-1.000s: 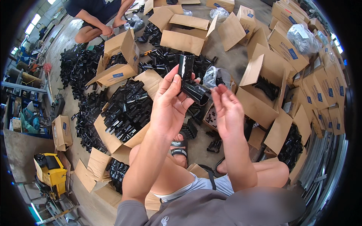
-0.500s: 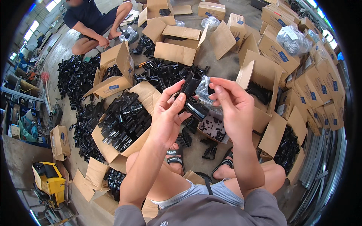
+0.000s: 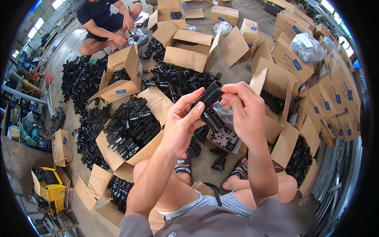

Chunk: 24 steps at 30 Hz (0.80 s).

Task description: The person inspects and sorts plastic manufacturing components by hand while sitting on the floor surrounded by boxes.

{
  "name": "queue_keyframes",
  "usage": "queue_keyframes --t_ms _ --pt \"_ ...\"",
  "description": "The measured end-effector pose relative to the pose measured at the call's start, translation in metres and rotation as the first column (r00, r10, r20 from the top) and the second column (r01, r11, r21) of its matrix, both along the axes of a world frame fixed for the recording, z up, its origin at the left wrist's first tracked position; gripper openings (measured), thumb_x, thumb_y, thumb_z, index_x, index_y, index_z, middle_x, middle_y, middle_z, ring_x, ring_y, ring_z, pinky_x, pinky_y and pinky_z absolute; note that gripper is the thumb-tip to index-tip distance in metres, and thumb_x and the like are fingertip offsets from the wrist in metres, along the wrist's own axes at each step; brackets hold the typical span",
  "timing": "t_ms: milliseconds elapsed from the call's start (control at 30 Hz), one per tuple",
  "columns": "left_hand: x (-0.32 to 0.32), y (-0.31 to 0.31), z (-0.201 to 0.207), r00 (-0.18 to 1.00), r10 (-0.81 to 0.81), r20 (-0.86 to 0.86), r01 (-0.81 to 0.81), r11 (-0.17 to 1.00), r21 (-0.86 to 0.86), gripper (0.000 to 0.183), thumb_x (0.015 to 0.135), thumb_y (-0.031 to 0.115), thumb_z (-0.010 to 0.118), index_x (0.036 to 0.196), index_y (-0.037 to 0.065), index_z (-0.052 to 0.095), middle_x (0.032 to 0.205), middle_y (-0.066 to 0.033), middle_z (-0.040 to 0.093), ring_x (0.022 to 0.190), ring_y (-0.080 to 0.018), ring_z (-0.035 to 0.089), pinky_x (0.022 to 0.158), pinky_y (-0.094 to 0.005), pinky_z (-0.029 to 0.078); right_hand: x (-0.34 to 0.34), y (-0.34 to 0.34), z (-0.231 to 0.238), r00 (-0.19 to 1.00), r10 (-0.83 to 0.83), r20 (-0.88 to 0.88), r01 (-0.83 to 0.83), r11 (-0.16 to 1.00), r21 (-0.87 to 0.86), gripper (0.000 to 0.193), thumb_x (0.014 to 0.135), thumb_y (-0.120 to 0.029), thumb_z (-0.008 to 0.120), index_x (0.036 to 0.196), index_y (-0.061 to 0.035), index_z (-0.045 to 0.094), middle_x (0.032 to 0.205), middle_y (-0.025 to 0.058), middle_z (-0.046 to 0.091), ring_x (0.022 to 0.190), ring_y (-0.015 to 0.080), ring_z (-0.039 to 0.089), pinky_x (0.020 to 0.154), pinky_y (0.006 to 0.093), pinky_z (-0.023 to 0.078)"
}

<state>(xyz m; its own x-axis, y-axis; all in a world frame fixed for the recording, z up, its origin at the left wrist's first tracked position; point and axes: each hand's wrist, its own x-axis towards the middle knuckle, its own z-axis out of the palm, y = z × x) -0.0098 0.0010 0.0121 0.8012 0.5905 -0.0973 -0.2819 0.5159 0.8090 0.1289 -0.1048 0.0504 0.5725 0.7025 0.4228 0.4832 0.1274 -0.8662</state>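
A glossy black tubular fitting (image 3: 211, 94), with two short tube sections joined at an angle, is held in my left hand (image 3: 179, 122), thumb in front and fingers behind. My right hand (image 3: 246, 110) is pinched at the fitting's upper right edge; whatever lies between its fingertips is too small to make out. Below the hands stands a small open box (image 3: 226, 138) of tiny black pieces, partly covered by a clear plastic bag (image 3: 226, 110). To the left, an open carton (image 3: 148, 150) is packed with similar black fittings.
Loose black fittings (image 3: 85, 81) lie in heaps on the floor. Open cartons (image 3: 187, 57) stand ahead, and stacked boxes (image 3: 323, 91) rise at the right beside metal rails (image 3: 331, 177). Another person (image 3: 106, 23) squats at the far left. A yellow machine (image 3: 51, 189) stands at lower left.
My right hand has come in from beside the fitting to touch its upper edge. The fitting has shifted slightly right and tilted. The other person's hands have moved up and right.
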Motion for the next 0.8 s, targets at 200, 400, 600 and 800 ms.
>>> queue_keyframes --t_ms 200,400,600,800 --pt "-0.001 0.001 0.005 1.0 -0.013 -0.003 0.013 1.0 -0.028 0.04 0.103 0.012 0.056 0.142 0.008 0.053 0.127 -0.011 0.066 0.115 -0.024 0.067 0.09 -0.0365 0.062 0.005 0.001 -0.01 0.997 0.031 -0.075 -0.028 0.999 0.046 0.014 0.098 0.004 0.054 0.102 0.0047 0.067 0.092 0.0079 0.068 0.079 0.0139 0.069 0.07 0.0274 0.056" --pt "-0.002 -0.001 0.001 1.0 0.01 -0.019 -0.009 1.0 0.029 0.041 0.101 0.009 0.06 0.141 0.008 0.054 0.127 -0.0112 0.067 0.114 -0.0254 0.068 0.09 -0.0385 0.062 0.003 0.004 -0.011 0.98 0.025 -0.196 -0.019 0.999 0.032 0.011 0.098 -0.001 0.059 0.102 0.004 0.068 0.091 0.0072 0.068 0.075 0.0122 0.068 0.068 0.0264 0.055" --pt "-0.001 0.001 0.001 0.999 -0.032 -0.006 0.032 0.999 -0.039 0.041 0.101 0.01 0.06 0.141 0.009 0.055 0.123 -0.0114 0.068 0.111 -0.025 0.069 0.09 -0.0375 0.062 -0.003 0.003 -0.01 0.988 -0.022 -0.155 0.029 0.999 0.04 0.012 0.097 -0.003 0.062 0.104 0.0036 0.069 0.091 0.0069 0.068 0.073 0.0114 0.067 0.067 0.0256 0.054" --pt "0.001 -0.002 0.001 0.999 -0.015 0.034 0.021 0.981 -0.191 0.042 0.098 0.01 0.065 0.14 0.007 0.056 0.116 -0.008 0.071 0.1 -0.0145 0.071 0.078 -0.0263 0.062 -0.008 0.003 -0.009 0.972 -0.024 -0.235 0.036 0.998 0.046 0.013 0.098 -0.006 0.065 0.109 0.0003 0.067 0.089 0.0027 0.066 0.074 0.0079 0.062 0.067 0.0222 0.05"
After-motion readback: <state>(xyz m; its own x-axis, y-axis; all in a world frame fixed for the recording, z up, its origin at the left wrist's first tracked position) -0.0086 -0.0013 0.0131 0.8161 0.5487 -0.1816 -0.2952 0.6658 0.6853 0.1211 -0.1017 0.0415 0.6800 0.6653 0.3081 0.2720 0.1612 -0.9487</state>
